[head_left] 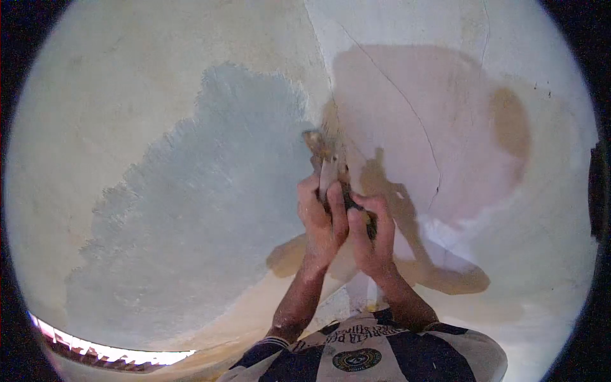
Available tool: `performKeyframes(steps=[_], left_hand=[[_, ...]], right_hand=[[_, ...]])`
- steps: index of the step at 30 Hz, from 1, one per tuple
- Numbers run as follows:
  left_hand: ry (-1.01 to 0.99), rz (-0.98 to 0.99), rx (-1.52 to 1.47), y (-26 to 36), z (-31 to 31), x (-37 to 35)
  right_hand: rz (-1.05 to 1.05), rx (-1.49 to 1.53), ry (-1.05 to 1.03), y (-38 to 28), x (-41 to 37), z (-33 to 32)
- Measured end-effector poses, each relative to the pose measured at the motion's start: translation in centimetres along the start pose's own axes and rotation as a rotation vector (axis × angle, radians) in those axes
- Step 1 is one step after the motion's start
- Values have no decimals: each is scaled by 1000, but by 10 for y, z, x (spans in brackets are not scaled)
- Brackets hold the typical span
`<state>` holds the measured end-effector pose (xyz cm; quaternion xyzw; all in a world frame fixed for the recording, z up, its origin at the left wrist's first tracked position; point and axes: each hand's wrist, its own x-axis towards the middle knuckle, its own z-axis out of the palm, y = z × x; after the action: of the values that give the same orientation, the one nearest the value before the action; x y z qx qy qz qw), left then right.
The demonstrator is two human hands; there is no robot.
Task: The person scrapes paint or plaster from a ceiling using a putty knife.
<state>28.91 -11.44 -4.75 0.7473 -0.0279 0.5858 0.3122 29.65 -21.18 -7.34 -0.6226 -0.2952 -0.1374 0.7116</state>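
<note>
Both my hands are raised together in front of a pale plastered surface. My left hand (321, 213) is closed around a long tool (330, 170) with a brownish, worn-looking tip and a light middle part. Just below and to the right, my right hand (373, 235) is closed on the dark lower part of what looks like the same tool. The tip lies against or close to the surface, at the right edge of a grey, damp-looking patch (197, 210). Fingers hide much of the tool, and its exact kind cannot be made out.
A thin crack (407, 102) runs down the surface at upper right, across a large shadow (414, 127). Brush-like marks line the grey patch's left edge. A bright opening (114, 353) shows at lower left, and a dark object (597, 191) stands at the far right.
</note>
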Motion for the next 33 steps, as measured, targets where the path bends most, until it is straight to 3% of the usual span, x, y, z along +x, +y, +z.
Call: performKeyframes(steps=[1, 5, 7, 10, 13, 16, 20, 25, 28, 31, 33], left_hand=[[30, 72, -10, -3, 0, 2], [-24, -69, 27, -12, 6, 8], [-68, -145, -2, -3, 1, 12], [32, -122, -92, 3, 2, 2], [-70, -62, -26, 1, 7, 13], [-106, -201, -147, 3, 4, 2], [-131, -227, -15, -7, 7, 4], [-42, -240, -176, 1, 4, 5], [-50, -75, -65, -5, 12, 6], [-40, -281, -186, 1, 8, -1], [-32, -155, -9, -8, 10, 4]], right_hand=[[-21, 2, -14, -2, 2, -2], [4, -24, 48, 9, 19, 12], [91, 67, 14, 3, 1, 4], [192, 164, 0, -8, 3, 1], [358, 302, 32, -20, 6, -1], [273, 181, 4, -12, -3, -7], [124, 22, 54, 10, 12, 5], [246, 146, 5, -5, 5, 1], [379, 287, 35, -7, 1, -1], [322, 205, 1, -6, -8, -7], [237, 165, 5, -1, -1, -2]])
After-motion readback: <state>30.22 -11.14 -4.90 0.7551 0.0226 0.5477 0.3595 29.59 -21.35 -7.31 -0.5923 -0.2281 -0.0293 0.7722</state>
